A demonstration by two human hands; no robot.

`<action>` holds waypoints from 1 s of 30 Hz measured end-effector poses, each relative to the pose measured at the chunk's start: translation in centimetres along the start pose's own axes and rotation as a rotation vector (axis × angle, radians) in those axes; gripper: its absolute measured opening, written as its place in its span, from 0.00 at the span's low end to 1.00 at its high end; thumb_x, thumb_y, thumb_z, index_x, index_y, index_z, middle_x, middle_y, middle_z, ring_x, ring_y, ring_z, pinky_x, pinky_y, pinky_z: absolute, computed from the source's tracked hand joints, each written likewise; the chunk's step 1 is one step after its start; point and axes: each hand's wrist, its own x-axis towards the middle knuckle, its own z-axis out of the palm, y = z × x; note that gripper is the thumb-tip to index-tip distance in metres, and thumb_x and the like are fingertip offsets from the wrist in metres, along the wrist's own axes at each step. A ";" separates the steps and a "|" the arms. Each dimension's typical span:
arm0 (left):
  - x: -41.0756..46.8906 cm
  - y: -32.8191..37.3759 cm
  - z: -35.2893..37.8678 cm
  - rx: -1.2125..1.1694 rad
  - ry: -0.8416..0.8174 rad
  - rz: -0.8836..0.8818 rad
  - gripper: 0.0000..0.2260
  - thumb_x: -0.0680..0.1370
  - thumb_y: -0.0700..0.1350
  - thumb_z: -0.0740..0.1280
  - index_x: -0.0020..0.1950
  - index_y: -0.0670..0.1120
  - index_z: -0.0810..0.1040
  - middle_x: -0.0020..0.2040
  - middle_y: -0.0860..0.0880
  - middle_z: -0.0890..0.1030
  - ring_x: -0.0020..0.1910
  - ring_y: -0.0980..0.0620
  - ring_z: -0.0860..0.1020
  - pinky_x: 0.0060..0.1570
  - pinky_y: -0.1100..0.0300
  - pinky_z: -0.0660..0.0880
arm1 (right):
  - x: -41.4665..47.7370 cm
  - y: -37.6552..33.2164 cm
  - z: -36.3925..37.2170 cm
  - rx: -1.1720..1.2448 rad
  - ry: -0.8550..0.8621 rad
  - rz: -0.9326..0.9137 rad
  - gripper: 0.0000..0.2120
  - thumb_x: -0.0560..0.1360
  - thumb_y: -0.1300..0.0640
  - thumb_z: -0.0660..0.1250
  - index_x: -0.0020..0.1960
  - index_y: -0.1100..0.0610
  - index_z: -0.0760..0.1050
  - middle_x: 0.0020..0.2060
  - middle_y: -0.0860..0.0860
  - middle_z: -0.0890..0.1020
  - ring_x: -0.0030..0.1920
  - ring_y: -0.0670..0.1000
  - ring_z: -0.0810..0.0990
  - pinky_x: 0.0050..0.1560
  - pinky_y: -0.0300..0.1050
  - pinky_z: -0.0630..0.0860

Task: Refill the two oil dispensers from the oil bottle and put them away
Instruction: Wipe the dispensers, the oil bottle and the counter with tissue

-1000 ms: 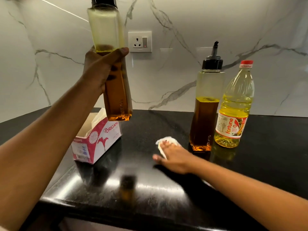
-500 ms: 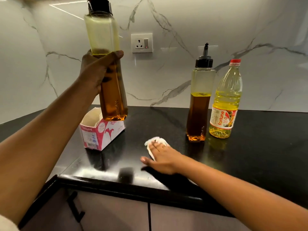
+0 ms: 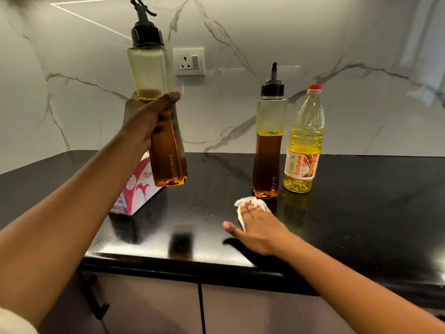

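1. The left hand is gripping one oil dispenser around its middle, holding it roughly upright above the black counter.
2. The right hand is lying flat, fingers pressing a white tissue onto the counter.
3. The second dispenser is standing just behind that tissue, with the oil bottle sitting right beside it, red cap on.
4. A pink tissue box is sitting partly hidden behind the raised dispenser.

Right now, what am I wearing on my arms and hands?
Nothing is worn below the elbows: no watch, bracelet, ring or glove shows on the left hand or right hand. A scrap of cream sleeve shows at the bottom-left corner, on the left arm.
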 end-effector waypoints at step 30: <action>0.4 -11.0 12.8 -0.002 -0.120 -0.091 0.27 0.64 0.50 0.80 0.58 0.51 0.73 0.51 0.48 0.80 0.52 0.49 0.80 0.56 0.47 0.78 | -1.9 8.7 -1.5 0.001 -0.097 0.075 0.39 0.76 0.32 0.43 0.77 0.56 0.42 0.77 0.54 0.45 0.76 0.52 0.42 0.75 0.50 0.41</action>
